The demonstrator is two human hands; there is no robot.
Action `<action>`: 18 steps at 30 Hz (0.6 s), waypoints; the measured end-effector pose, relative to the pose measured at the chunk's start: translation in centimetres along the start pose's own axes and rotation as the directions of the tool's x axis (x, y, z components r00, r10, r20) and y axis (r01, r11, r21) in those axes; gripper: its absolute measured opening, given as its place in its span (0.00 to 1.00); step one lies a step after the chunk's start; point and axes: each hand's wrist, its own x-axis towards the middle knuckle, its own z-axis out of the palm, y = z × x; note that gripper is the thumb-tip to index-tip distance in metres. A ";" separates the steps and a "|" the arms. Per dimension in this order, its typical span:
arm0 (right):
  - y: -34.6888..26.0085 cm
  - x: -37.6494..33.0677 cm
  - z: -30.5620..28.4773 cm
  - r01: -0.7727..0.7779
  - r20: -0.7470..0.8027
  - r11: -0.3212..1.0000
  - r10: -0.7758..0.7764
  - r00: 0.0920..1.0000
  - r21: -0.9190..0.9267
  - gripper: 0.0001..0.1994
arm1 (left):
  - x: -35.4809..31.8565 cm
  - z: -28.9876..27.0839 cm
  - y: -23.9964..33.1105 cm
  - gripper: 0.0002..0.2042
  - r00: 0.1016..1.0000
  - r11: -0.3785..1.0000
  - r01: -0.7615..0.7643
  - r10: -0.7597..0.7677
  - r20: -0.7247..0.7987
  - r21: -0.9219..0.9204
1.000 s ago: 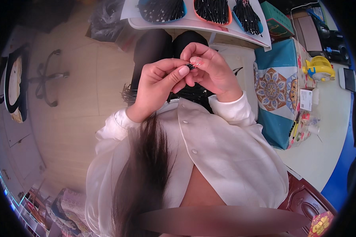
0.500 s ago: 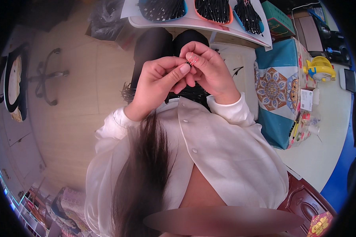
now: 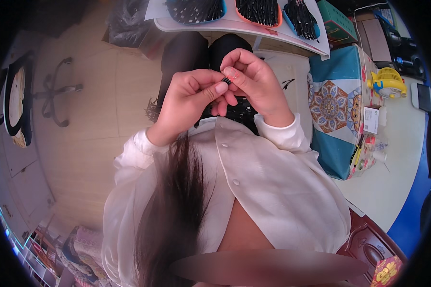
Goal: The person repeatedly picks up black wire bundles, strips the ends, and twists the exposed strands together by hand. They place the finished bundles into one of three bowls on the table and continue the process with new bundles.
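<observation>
Above my lap both hands meet at a small bunch of short black wire-like pieces [image 3: 227, 81] with reddish ends. The thumb and fingers of my left hand [image 3: 187, 98] pinch its black part. From the other side, my right hand [image 3: 256, 81] closes thumb and forefinger over the reddish ends and hides most of them. Just below the hands, a pile of thin black cables [image 3: 239, 110] lies across my lap, and loose strand ends [image 3: 153, 111] stick out left of my left wrist.
On the white table [image 3: 268, 32] ahead stand a blue tray [image 3: 224, 15], an orange tray [image 3: 279, 18] and another blue tray [image 3: 317, 34], all holding black cables. At right are a patterned cloth-covered box [image 3: 337, 158] and a yellow fan [image 3: 388, 82]. A chair base [image 3: 57, 91] stands left.
The fingers have shifted slightly on the bunch. More of its black part shows now, and my right thumb covers more of the reddish ends.
</observation>
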 end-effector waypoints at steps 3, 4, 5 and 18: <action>0.2 0.2 0.0 0.055 -0.003 0.995 -0.055 0.998 -0.085 0.10 | 0.1 0.2 -0.2 0.08 0.998 0.997 0.038 -0.041 -0.038 -0.073; 0.2 0.2 0.0 0.076 0.005 0.991 -0.076 0.997 -0.112 0.10 | 0.1 0.1 -0.2 0.08 0.998 0.997 0.044 -0.047 -0.036 -0.069; 0.3 0.2 -0.1 0.063 -0.009 0.993 -0.064 0.998 -0.104 0.10 | 0.2 0.1 -0.2 0.09 0.998 0.997 0.051 -0.053 -0.034 -0.064; -1.1 0.5 -1.5 0.293 0.095 0.785 -0.290 0.952 -0.545 0.14 | 0.6 -0.7 -0.6 0.07 0.998 0.990 0.028 -0.034 -0.045 -0.136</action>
